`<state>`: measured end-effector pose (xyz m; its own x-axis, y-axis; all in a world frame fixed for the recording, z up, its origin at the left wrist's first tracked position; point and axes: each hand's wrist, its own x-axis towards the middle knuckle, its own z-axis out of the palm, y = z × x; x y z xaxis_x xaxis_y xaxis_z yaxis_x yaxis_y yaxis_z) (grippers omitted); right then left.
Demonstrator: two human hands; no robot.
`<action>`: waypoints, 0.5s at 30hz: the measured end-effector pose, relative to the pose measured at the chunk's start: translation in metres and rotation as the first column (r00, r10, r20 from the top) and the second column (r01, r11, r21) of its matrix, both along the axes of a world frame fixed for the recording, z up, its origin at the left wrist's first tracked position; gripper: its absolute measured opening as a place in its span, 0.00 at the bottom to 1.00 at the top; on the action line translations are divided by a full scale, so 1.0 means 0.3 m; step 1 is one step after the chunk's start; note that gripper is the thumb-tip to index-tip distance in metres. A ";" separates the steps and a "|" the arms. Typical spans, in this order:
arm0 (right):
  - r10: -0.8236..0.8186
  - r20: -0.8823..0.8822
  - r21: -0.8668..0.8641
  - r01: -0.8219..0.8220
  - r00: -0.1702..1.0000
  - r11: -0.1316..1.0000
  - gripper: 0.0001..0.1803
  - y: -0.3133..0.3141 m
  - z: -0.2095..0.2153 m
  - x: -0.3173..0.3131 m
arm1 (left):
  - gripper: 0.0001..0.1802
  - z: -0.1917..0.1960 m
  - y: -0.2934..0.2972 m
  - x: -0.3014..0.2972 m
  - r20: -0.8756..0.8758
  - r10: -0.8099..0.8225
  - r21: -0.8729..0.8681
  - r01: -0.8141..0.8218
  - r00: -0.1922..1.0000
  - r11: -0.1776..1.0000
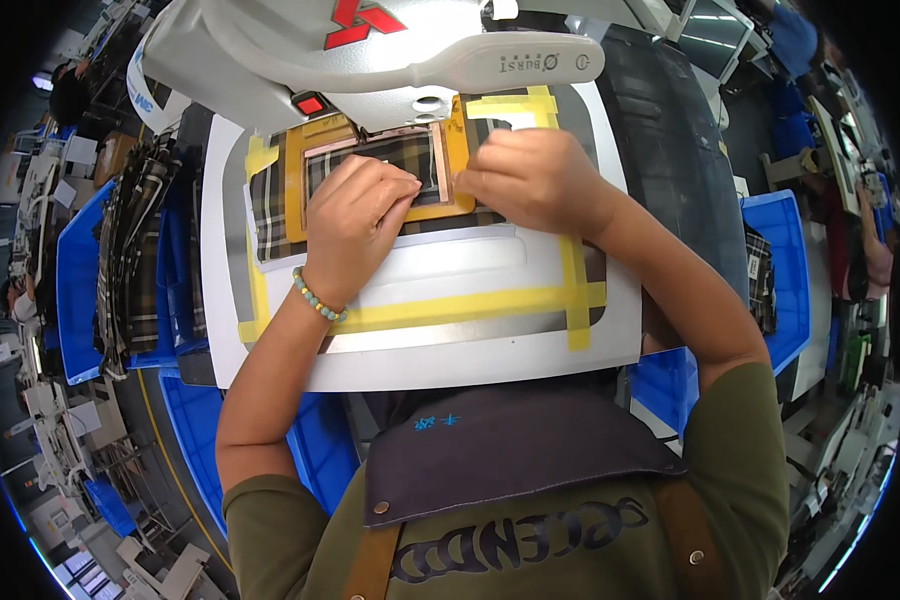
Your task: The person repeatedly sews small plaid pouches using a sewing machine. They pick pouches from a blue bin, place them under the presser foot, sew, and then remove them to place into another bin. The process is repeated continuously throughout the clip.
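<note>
Plaid fabric (270, 205) in brown, black and white lies under the sewing machine head (270, 60). A yellow frame (295, 190) with a rectangular opening rests on it. Over the frame's opening, my left hand (358, 215) has its fingers drawn together, the tips at the fabric inside; what they pinch, if anything, is hidden. At the frame's right side is my right hand (540, 180), thumb and fingers closed together, with anything between them too small to make out. A beaded bracelet (318, 296) circles my left wrist.
The white work plate (450, 372) carries strips of yellow tape (450, 304). Blue bins (80, 280) stand at both sides; plaid pieces (135, 270) hang over the left one. A light-coloured arm (510, 60) crosses the machine above my hands.
</note>
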<state>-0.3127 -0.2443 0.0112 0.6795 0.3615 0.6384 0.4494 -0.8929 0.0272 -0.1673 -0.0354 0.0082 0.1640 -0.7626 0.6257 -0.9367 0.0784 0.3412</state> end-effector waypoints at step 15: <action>-0.106 -0.006 -0.064 0.106 0.994 0.992 0.05 0.118 -0.036 0.026 | 0.10 0.009 0.005 0.001 -0.024 -0.058 0.143 0.061 0.998 0.988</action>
